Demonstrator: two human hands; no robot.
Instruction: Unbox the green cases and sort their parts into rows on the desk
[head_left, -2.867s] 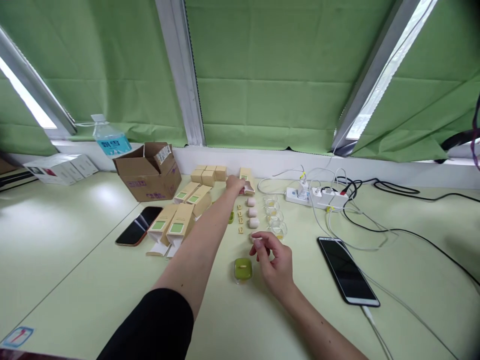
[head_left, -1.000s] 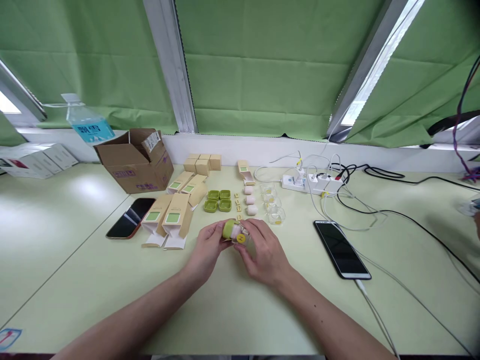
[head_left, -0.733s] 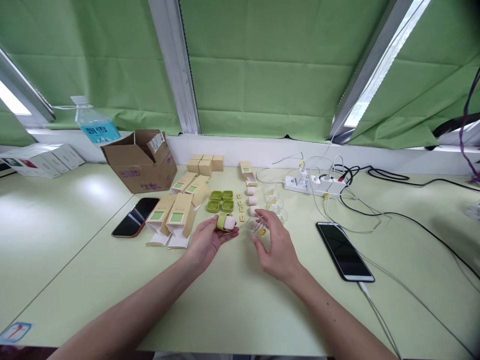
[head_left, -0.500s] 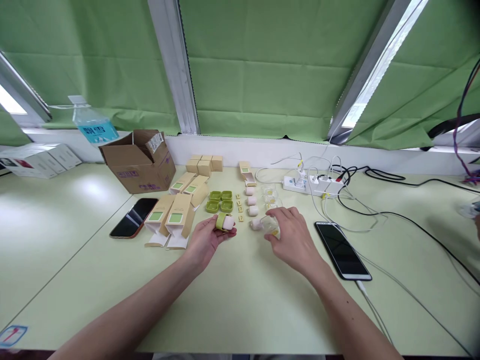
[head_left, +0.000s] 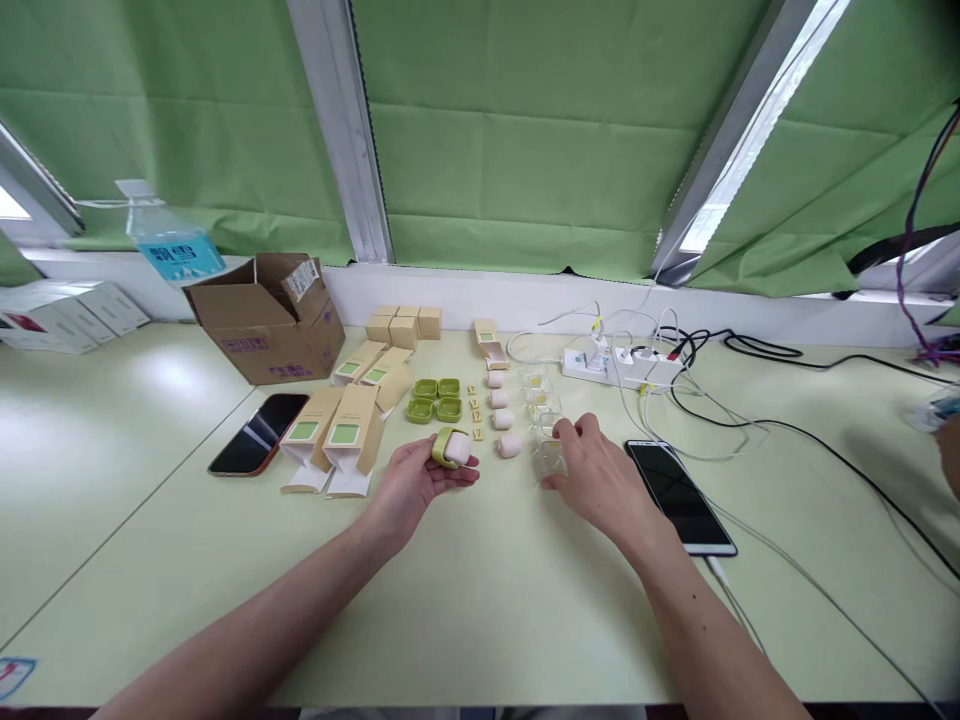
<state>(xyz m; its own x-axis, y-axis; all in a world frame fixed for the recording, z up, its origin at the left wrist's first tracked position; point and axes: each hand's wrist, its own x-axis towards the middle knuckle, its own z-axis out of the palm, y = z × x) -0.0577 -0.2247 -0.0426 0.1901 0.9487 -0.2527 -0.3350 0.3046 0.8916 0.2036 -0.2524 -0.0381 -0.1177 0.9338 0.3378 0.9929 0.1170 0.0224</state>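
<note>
My left hand (head_left: 416, 482) cradles a small green square case with a pink pad (head_left: 452, 447), palm up just above the pale green table (head_left: 480, 610), likely to keep its open side up. My right hand (head_left: 600, 482) pinches a clear plastic cap (head_left: 551, 457) standing on the table at the near end of its row.

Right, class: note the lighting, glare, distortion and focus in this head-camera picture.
Head view: daylight blows out the window gaps; soft glare sits on the table; the wide lens bows the window frame; the left hand, green holder and right hand look sharp.
</note>
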